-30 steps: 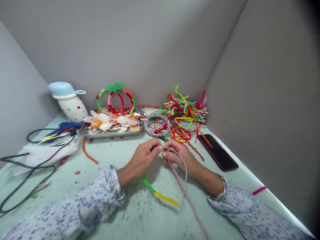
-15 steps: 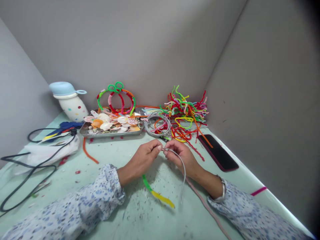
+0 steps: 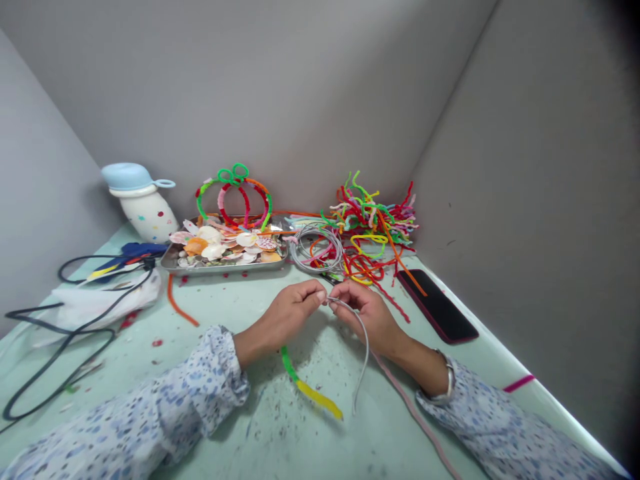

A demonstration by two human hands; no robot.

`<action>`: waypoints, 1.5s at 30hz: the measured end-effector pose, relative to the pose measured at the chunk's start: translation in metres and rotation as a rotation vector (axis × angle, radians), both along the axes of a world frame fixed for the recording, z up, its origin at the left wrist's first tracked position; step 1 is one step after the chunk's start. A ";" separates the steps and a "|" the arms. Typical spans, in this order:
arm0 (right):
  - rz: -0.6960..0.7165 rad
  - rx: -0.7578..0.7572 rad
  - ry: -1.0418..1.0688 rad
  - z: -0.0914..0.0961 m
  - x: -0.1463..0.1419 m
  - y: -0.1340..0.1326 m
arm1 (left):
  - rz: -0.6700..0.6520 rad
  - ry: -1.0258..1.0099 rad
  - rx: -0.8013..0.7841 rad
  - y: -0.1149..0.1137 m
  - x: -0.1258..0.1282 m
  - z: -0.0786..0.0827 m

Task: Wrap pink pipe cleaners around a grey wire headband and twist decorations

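Note:
My left hand and my right hand meet fingertip to fingertip above the middle of the table. Both are closed in a pinch on a thin grey wire, whose free end arcs down in front of my right hand. From below my left hand hangs a strip wrapped in green and yellow fuzzy pipe cleaner; its upper part is hidden by the hand. A long pale pink pipe cleaner trails from under my right hand toward the near edge. Whether its upper end is between the fingers is hidden.
Behind my hands lie a coil of grey wire, a heap of coloured pipe cleaners and a metal tray of shells. Decorated hoops stand behind it. A phone is right; a bottle and black cable are left.
The green and yellow strip and the wire's free end have swung slightly left. Both hands keep their pinch in nearly the same place. The whole view has shifted very slightly.

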State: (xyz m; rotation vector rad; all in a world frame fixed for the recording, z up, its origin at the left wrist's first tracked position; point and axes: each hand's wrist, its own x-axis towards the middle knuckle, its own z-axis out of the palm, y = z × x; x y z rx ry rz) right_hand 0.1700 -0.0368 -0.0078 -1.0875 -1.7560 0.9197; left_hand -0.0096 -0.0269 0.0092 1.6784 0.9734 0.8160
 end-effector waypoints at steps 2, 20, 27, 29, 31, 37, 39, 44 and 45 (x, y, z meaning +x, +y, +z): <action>0.000 0.007 -0.016 -0.001 0.001 0.000 | 0.002 -0.016 -0.036 0.000 0.000 -0.002; 0.069 0.410 -0.299 -0.007 0.013 0.008 | -0.030 -0.120 -0.327 0.004 0.000 -0.004; 0.100 0.558 -0.379 -0.011 0.015 0.011 | -0.036 -0.155 -0.422 0.004 -0.001 -0.004; 0.095 0.599 -0.385 -0.013 0.016 0.012 | -0.051 -0.173 -0.461 0.003 -0.002 -0.002; 0.089 0.636 -0.393 -0.015 0.017 0.013 | -0.069 -0.189 -0.510 0.003 -0.002 -0.001; 0.071 0.719 -0.417 -0.017 0.018 0.014 | -0.128 -0.287 -0.689 0.005 -0.003 -0.008; 0.061 0.744 -0.433 -0.016 0.018 0.014 | -0.145 -0.346 -0.740 0.006 -0.003 -0.010; 0.063 0.768 -0.459 -0.014 0.019 0.014 | -0.133 -0.390 -0.810 0.003 -0.001 -0.005; 0.065 0.763 -0.461 -0.014 0.019 0.014 | -0.131 -0.395 -0.812 0.002 -0.001 -0.004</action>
